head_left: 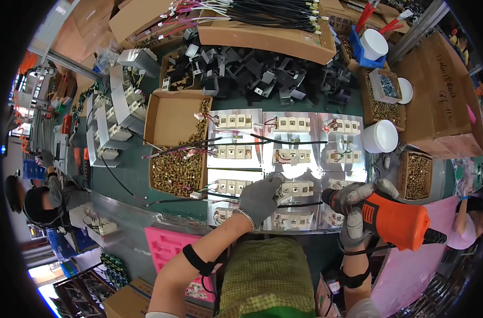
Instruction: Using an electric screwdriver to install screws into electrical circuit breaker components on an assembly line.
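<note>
My right hand [354, 208], in a grey glove, is wrapped round an orange and black electric screwdriver [397, 220]. The tool lies nearly level, its black nose toward the left over the metal plates [316, 165]. My left hand [260, 200], also gloved, reaches in with fingers drawn together at a white terminal block [297, 188]; whatever they pinch is hidden. Rows of similar blocks sit on the shiny plates. Black cables [289, 140] with thin coloured wires lie across them.
An open cardboard box [178, 119] of brass-coloured screws stands left of the plates. Black brackets [262, 77] are heaped behind, below a carton of cables [268, 34]. A white tub [380, 137] and a screw box [416, 175] stand right. Other people work at both sides.
</note>
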`<state>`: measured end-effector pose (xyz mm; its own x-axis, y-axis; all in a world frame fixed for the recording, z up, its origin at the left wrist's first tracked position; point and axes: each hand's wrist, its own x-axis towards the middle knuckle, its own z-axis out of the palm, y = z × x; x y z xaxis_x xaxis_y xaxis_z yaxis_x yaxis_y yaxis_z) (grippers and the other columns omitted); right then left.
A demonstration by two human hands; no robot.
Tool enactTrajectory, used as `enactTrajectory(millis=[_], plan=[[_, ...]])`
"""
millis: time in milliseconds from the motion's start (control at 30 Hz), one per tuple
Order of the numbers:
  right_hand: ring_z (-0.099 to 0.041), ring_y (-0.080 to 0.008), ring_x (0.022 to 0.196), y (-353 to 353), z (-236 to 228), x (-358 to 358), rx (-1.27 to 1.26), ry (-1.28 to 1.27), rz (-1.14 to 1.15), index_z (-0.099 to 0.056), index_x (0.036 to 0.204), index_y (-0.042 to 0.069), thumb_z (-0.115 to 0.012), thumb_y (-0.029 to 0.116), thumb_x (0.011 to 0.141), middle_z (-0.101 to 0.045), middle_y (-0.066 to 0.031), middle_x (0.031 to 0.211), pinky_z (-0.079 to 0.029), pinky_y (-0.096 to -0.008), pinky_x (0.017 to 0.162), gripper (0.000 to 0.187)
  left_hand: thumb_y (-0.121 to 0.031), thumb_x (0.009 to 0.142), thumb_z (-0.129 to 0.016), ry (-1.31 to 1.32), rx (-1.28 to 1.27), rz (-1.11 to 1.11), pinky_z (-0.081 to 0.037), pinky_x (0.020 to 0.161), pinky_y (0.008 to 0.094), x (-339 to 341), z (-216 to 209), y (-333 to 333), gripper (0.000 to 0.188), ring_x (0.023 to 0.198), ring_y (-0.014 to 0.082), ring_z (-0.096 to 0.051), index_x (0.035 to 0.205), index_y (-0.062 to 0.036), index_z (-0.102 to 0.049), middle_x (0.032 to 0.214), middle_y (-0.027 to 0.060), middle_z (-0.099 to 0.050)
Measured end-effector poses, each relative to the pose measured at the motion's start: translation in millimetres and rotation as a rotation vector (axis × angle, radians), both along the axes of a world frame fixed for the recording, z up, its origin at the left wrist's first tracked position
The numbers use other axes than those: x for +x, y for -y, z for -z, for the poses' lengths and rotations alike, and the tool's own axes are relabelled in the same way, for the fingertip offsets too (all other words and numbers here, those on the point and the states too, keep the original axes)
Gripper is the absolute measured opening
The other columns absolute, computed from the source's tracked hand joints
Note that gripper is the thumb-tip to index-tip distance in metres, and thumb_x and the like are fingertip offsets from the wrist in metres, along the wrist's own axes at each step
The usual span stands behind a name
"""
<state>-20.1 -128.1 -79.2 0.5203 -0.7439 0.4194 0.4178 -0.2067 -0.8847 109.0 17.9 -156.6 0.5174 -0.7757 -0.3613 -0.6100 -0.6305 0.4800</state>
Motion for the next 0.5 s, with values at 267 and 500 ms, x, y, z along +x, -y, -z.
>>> enactTrajectory(millis=[267, 500], plan=[[-0.060, -0.0186, 0.079, -2, -5, 9, 0.156, -0.066, -0.217, -0.040, 0.113, 0.002, -0.072, 0.000, 0.063, -0.059, -0.0107, 0.086, -0.051, -0.0281, 0.073, 0.060, -0.009, 0.071, -0.058, -0.014, -0.024, -0.045, -0.046, 0.064, 0.0364, -2, -2, -3, 0.051, 0.071, 0.0251, -0.059, 0.119, -0.0242, -0.048, 0.080, 0.0050, -0.058], [-0.053, -0.0166, 0.059, 2, -23, 9, -0.152, 0.109, -0.200, -0.023, 0.128, 0.003, -0.069, 0.012, 0.071, -0.056, -0.0109, 0.084, -0.046, -0.0283, 0.056, 0.074, -0.016, 0.079, -0.059, -0.592, -0.226, -0.475, -0.044, 0.064, 0.0315, 9, -30, -28, 0.040, 0.070, 0.0166, -0.054, 0.114, -0.0057, -0.044, 0.086, 0.0048, -0.053]])
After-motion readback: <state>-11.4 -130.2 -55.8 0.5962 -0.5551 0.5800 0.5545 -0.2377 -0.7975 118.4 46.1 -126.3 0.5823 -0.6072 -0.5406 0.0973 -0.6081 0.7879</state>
